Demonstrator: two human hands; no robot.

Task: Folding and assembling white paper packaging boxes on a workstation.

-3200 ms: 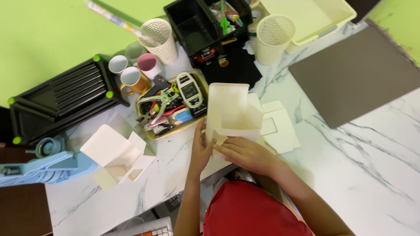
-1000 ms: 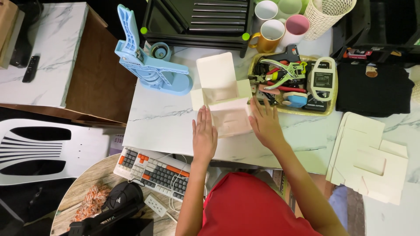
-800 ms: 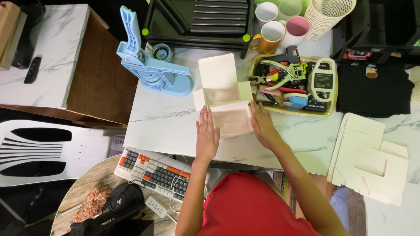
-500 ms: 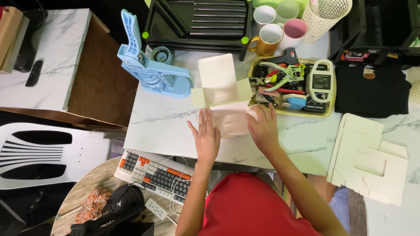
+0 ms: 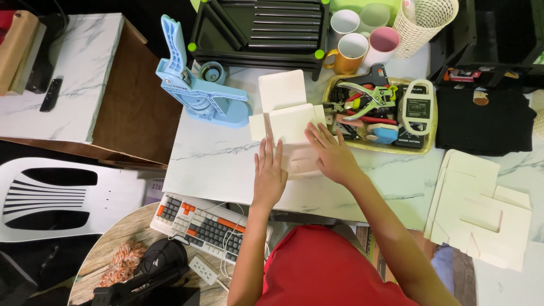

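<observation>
A cream cardboard box blank (image 5: pixel 286 110) lies unfolded on the white marble table (image 5: pixel 215 164). My left hand (image 5: pixel 270 173) rests flat on the near left part of the blank, fingers spread. My right hand (image 5: pixel 333 153) presses flat on its near right part, fingers pointing toward the far flaps. Neither hand grips anything. The blank's near section is largely hidden under both palms.
A light blue tape dispenser (image 5: pixel 195 93) stands left of the blank. A tray of hand tools (image 5: pixel 385 110) sits to the right, with mugs (image 5: pixel 351 51) and a black rack (image 5: pixel 266 25) behind. A stack of flat blanks (image 5: pixel 481 209) lies at the right. A keyboard (image 5: pixel 207 226) is below the table edge.
The view swung from the stack of blanks to this blank by the tape dispenser. In the last second both hands slid forward slightly over the blank and pressed it flat.
</observation>
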